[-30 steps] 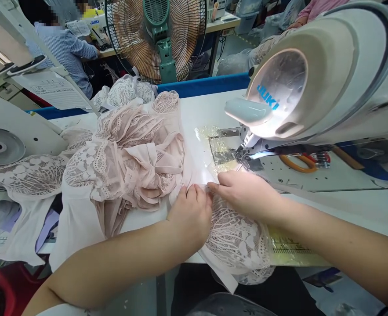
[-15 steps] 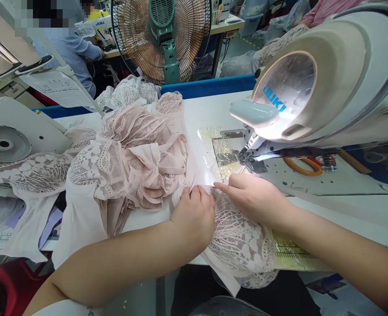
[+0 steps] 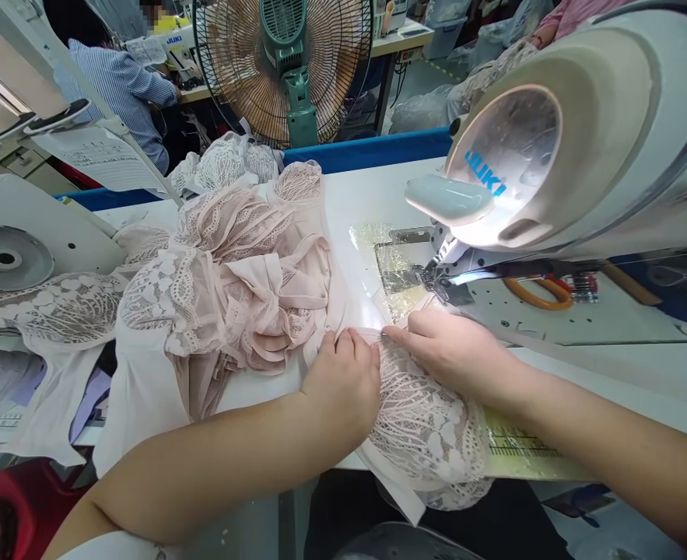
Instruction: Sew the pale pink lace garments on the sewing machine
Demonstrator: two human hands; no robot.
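Evidently it's close handwork at the front of a white table (image 3: 378, 183): a pale pink lace bra (image 3: 425, 435) lies nr the needle area (image 3: 436, 276) of a JUKI sewing machine (image 3: 600, 132), cup partly over the table's rim; can't tell if any of it touches the metal. L hand (image 3: 343, 381) has fingers curled narrow, holding the bra's upper edge, thumb hidden. R hand (image 3: 453, 346) grips that edge just beside it w/ a narrow pinch, index finger stretched toward the L. Step in hand, imo: lining up & steadying the edge btwn both sets of fingertips. Next move calls for a light, even hold, I'd say, edge flat, fingers clear of the needle. A bra heap (image 3: 250, 272) sits to the L.
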